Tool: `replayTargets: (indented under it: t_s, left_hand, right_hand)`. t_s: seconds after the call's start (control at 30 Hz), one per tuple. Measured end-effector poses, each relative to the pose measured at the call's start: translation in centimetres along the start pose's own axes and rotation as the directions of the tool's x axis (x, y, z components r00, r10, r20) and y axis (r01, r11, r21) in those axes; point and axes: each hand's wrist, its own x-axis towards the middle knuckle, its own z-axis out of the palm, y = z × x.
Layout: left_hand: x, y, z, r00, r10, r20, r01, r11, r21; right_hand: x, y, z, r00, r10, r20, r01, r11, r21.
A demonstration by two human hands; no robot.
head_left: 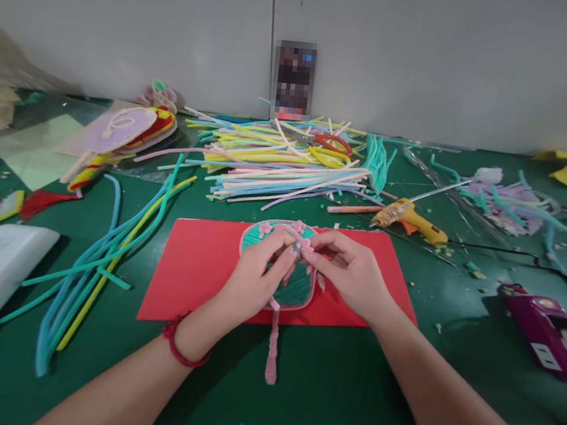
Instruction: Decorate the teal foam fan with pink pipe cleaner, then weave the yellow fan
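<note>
Over a green hand fan (300,294) with a pink rim and a pink wrapped handle, both my hands meet. My left hand (263,261) pinches a small pink piece (305,246), apparently of pipe cleaner, with a round greyish bead (297,246) at the fingertips. The thumb and forefinger of my right hand (346,265) are closed on the same pink piece from the right. Small pink flowers (264,229) sit along the fan's upper edge. The fan lies on a red sheet (188,263), its handle reaching past the front edge. My fingers hide part of the piece.
Behind the sheet lies a heap of coloured pipe cleaners (287,176) with scissors (332,147) on top. A yellow glue gun (420,222) and its cord are at right, near a purple device (545,331). Loose blue-green stems (92,267) and a white device (1,279) occupy the left.
</note>
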Motion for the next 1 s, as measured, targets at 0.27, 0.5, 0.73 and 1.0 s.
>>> replayTargets:
  t_s: [0.27,0.5,0.73,1.0]
  left_hand:
    - [0.1,0.6,-0.3,0.998,-0.045,0.038,0.045,0.999,0.009]
    - [0.5,1.0,-1.7,0.984,0.026,0.178,-0.028,1.000,0.004]
    - [0.5,1.4,-2.8,0.895,-0.080,0.438,0.064,0.997,0.052]
    - [0.3,0.6,-1.8,0.976,0.004,0.219,-0.052,0.976,0.213]
  right_hand:
    - [0.0,0.0,0.0,0.996,0.064,0.061,-0.070,0.994,0.089]
    - [0.0,-0.4,-1.0,0.926,0.171,0.337,-0.286,0.899,0.331]
    - [-0.1,0.2,-1.6,0.856,0.204,0.475,-0.360,0.894,0.265]
    - [0.2,0.4,-1.1,0.925,0.192,0.328,-0.293,0.910,0.294]
